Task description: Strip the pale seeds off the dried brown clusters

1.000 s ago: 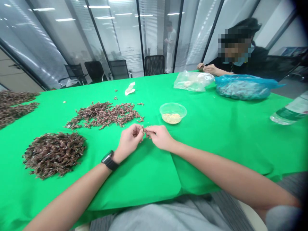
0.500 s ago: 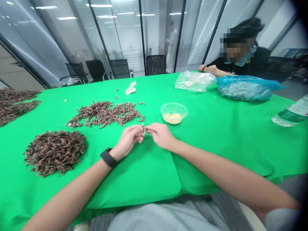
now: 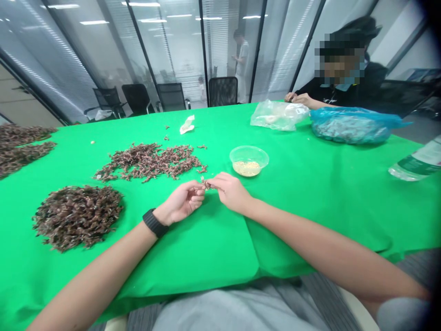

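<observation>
My left hand and my right hand meet near the middle of the green table. Between their fingertips is a small, shrivelled brown dried piece, pinched from both sides. Its exact kind is too small to make out. Just beyond my right hand stands a clear plastic bowl with pale yellow bits in the bottom. A loose spread of similar brown pieces lies beyond my left hand. Closer to me on the left is a thick round heap of them.
More brown pieces lie at the far left. A crumpled white paper, a clear plastic bag, a blue bag and a bottle stand around the green cloth. A person sits across at right.
My left hand has turned slightly, its lower fingers curled more into view. The pinched piece stays between both hands, which have hardly shifted.
</observation>
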Demonstrator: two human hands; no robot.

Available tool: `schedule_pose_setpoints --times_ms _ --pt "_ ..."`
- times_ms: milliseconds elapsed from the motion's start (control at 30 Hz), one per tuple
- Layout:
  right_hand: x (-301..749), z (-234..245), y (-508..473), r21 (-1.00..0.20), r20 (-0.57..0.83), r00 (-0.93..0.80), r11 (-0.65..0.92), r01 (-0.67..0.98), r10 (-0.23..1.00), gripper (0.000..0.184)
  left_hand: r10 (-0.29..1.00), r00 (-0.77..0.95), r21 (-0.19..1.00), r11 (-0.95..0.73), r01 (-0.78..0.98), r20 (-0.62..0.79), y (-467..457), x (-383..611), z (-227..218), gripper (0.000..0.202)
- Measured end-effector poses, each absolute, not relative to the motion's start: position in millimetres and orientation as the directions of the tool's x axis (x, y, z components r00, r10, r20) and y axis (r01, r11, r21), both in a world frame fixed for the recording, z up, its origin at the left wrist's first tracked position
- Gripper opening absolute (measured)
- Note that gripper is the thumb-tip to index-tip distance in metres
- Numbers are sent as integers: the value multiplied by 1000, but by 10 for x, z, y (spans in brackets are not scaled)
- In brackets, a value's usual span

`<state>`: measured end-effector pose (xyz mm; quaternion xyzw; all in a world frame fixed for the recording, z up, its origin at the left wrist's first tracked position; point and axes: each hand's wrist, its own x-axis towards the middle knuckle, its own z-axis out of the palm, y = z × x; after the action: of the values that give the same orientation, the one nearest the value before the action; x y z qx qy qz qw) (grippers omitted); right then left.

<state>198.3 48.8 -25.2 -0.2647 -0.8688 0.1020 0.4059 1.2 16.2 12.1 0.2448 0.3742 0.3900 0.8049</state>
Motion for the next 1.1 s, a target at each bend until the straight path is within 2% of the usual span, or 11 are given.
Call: schedule_pose_setpoints --times_ms 167,300,433,567,733,900,1000,1100 --pt "1981 -270 495 -393 642 -540 839 377 544 36 837 397 712 536 -454 -376 159 29 86 11" --pt "1965 -270 469 -428 618 -540 820 379 572 38 882 350 799 445 -404 -315 141 61 56 12" --pt "1937 -258 442 -506 597 -505 781 365 623 37 960 235 948 210 -239 -154 121 91 16 17" --pt "1920 -232 420 -597 556 -477 727 340 680 33 986 167 999 6 -49 3 102 111 -9 25" --pt "1908 -180 368 -682 504 -462 665 306 730 28 974 98 952 -219 213 203 55 131 3 25" --pt "1885 -160 338 -750 438 -463 597 286 771 26 916 110 787 -390 479 387 4 128 18 15" --pt "1882 -172 345 -792 386 -480 549 265 788 26 887 144 684 -433 587 438 4 115 22 13" --pt "1892 -177 355 -790 383 -475 547 277 792 26 902 141 713 -410 569 407 34 99 10 15"
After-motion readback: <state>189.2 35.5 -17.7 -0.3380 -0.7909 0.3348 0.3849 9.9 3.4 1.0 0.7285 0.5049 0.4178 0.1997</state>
